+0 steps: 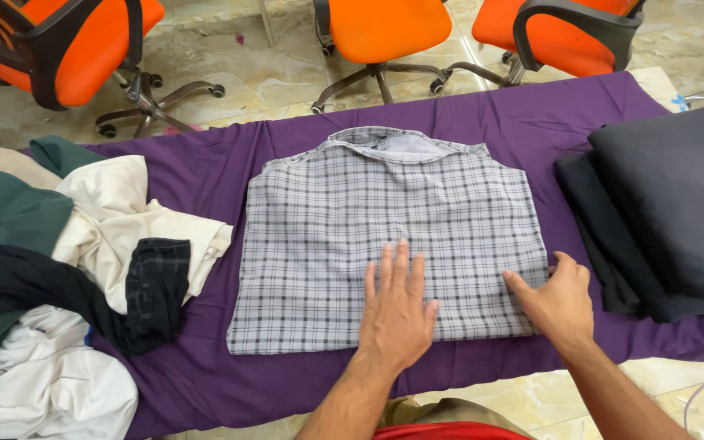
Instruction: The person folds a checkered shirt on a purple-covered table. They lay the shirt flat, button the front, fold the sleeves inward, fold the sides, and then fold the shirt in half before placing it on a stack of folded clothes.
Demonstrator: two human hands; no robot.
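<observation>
A grey plaid shirt (385,236) lies folded into a neat block in the middle of a purple cloth (531,122) that covers the table. The left hand (397,305) rests flat on the shirt's lower middle, fingers spread and pointing toward the collar, palm pressing the fabric down. The right hand (560,301) sits at the shirt's lower right corner, fingers curled loosely at the side edge; whether it pinches the fabric or only pushes against it cannot be told.

The step in hand looks like smoothing and squaring the fold: one hand pins the body while the other trims up the right edge. A next move would call for an even press along that edge, keeping the side fold straight and the corner from lifting.

The shirt's collar points away from the person, toward the orange chairs (385,28) beyond the table, and its hem lies nearest the person. The folded block is close to square, so its long axis is hard to judge.

Left of the shirt lies a loose heap of clothes (83,269), white, dark green and black. Right of the shirt sits a stack of dark folded cloth (670,204), just clear of the right hand.
</observation>
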